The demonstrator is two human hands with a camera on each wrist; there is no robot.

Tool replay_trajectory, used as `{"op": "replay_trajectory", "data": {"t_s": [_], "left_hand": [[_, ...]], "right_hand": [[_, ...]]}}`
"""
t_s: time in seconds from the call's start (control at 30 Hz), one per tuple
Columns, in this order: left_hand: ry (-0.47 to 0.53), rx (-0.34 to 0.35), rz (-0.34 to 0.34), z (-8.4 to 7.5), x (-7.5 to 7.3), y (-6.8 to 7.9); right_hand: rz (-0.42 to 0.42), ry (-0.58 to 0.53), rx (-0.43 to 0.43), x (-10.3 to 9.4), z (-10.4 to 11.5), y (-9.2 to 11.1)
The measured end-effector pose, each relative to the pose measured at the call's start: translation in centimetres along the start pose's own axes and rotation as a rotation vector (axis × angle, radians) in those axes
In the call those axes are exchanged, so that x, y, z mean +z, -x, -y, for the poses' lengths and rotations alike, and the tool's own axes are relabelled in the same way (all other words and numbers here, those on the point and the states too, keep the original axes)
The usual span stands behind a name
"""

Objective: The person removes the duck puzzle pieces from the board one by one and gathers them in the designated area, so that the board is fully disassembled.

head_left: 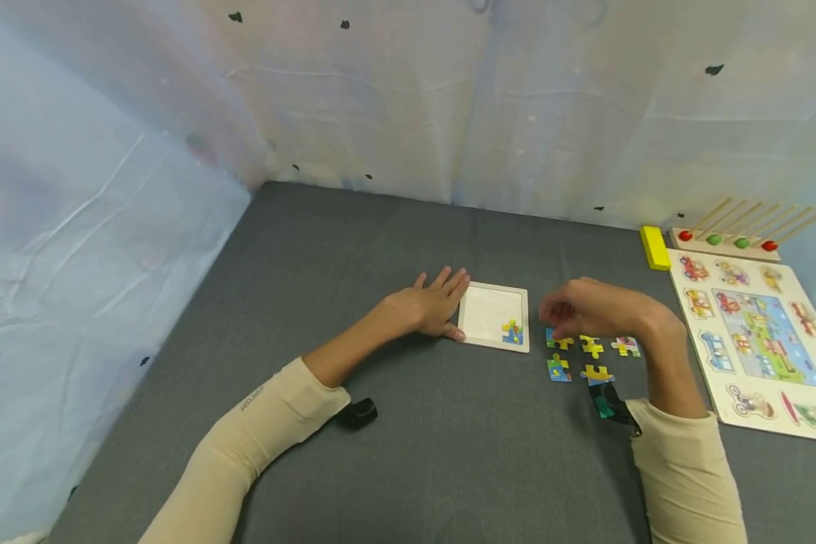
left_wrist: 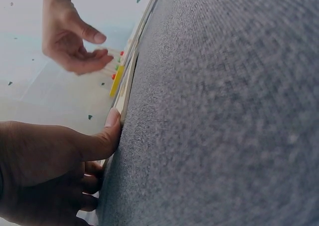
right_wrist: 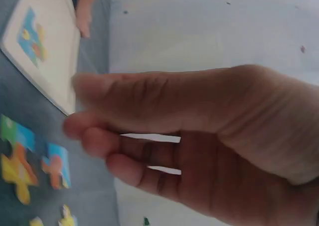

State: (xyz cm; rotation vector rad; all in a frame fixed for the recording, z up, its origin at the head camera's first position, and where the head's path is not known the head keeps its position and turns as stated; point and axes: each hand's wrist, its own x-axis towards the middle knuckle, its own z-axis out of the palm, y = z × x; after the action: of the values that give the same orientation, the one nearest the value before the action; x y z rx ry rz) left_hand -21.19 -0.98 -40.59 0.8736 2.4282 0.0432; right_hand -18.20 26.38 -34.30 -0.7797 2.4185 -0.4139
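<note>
A shallow wooden puzzle tray (head_left: 489,313) lies on the grey table, with one joined patch of puzzle pieces (head_left: 514,332) in its near right corner. My left hand (head_left: 431,306) rests along the tray's left side, fingers spread and fairly straight, thumb touching the near left corner. In the left wrist view the thumb (left_wrist: 107,138) presses against the tray's edge. To the right, my right hand (head_left: 585,308) hovers over several loose puzzle pieces (head_left: 559,369), its fingers loosely bent. The right wrist view shows nothing between its thumb and fingers.
A large wooden picture board (head_left: 727,393) lies at the far right. Behind it stands a peg rack (head_left: 727,243) with red and green beads, beside a yellow block (head_left: 655,248). Pale hanging sheets (head_left: 408,98) border the table at the back and left.
</note>
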Motion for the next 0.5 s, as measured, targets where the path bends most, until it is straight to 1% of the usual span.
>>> {"op": "replay_trajectory", "data": {"t_s": [0.07, 0.13, 0.23, 0.33, 0.5], "left_hand": [[-0.007, 0.000, -0.001, 0.0, 0.0, 0.0], [-0.013, -0.001, 0.002, 0.0, 0.0, 0.0], [-0.019, -0.001, 0.004, 0.0, 0.1, 0.0], [-0.021, -0.001, -0.001, 0.0, 0.2, 0.0], [-0.013, -0.003, -0.006, 0.0, 0.1, 0.1]], "right_hand": [[-0.027, 0.018, -0.028, 0.3, 0.3, -0.7], [-0.038, 0.019, -0.040, 0.7, 0.6, -1.4], [-0.044, 0.018, -0.036, 1.2, 0.9, -2.2], [-0.042, 0.022, -0.017, 1.7, 1.1, -2.9], [-0.008, -0.001, 0.027, 2.1, 1.1, -3.7]]}}
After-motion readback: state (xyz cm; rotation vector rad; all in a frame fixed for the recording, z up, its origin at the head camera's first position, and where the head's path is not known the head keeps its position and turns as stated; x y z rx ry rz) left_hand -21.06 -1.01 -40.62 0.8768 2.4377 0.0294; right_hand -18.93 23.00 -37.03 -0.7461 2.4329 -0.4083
